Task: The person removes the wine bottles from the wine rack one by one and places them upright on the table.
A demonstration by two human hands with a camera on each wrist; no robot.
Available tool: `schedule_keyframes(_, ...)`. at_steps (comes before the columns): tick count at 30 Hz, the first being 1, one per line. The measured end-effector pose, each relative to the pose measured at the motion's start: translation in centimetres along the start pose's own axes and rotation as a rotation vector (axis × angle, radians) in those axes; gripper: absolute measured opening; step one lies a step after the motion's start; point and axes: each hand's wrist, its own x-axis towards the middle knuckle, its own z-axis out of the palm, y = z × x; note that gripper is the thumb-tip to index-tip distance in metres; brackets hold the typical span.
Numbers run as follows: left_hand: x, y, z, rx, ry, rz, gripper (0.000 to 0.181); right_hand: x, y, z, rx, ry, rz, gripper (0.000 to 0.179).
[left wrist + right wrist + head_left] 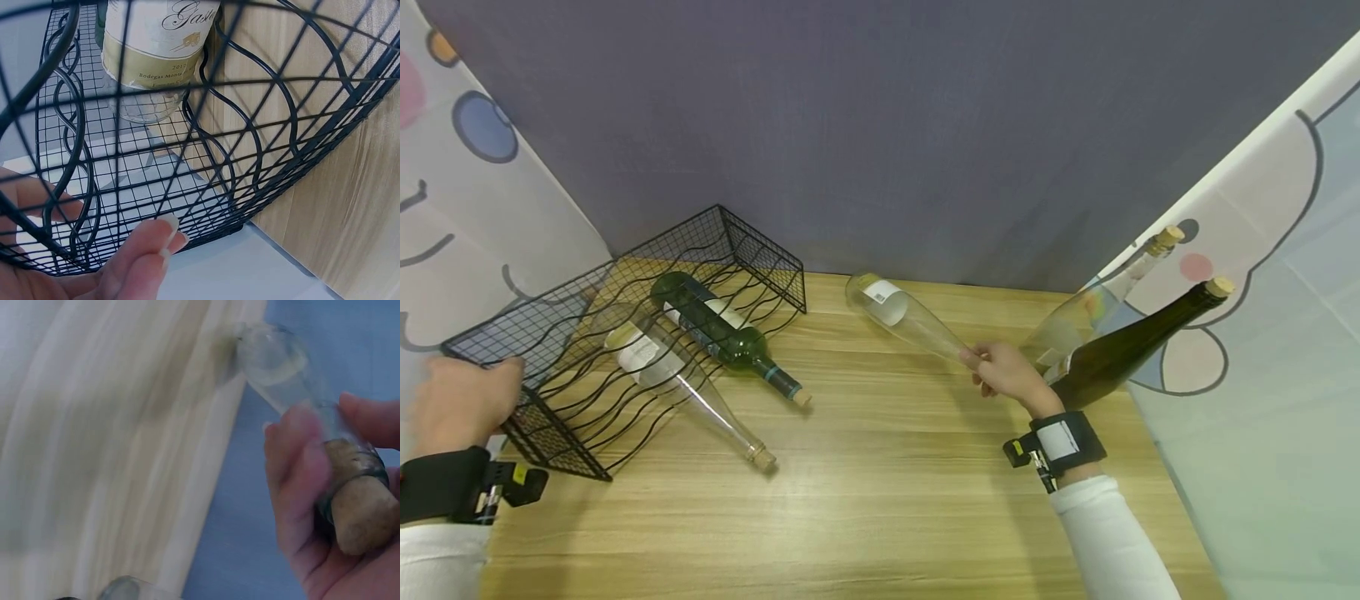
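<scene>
A black wire rack [767,258] stands on the wood-grain counter [820,517]. At the rack's left end, the left hand [467,404] grips the mesh, its fingers clamped on the wire with parts of the hand on both sides of it. Well to the right of the rack, the right hand [1009,375] holds a clear bottle [917,321] by its corked neck, fingers curled round the glass. This bottle tilts, its labelled base pointing back toward the rack's side; whether the base touches the counter I cannot tell.

In the rack lie a corked clear bottle with a white-and-gold label [658,362] and, just right of it, a corked green bottle [726,329], both necks jutting past the rack's front edge. Farthest right of the rack, beyond the right hand, stand a dark green bottle [1138,346] and a second clear one [1086,312], both corked.
</scene>
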Motion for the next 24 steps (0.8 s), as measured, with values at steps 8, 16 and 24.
schedule_keyframes(8,-0.3,0.3,-0.3,-0.002,-0.004,-0.014,0.083,-1.2,-1.1,-2.4,-0.080,0.033,-0.003,0.050)
schedule_keyframes(16,-0.1,0.4,-0.3,0.042,-0.005,-0.014,0.083,-2.8,-2.3,-4.5,0.096,0.186,-0.042,0.041)
schedule_keyframes(24,0.2,0.1,-0.2,0.032,0.014,0.004,0.082,-1.8,-3.1,-3.4,0.684,0.614,-0.119,0.022)
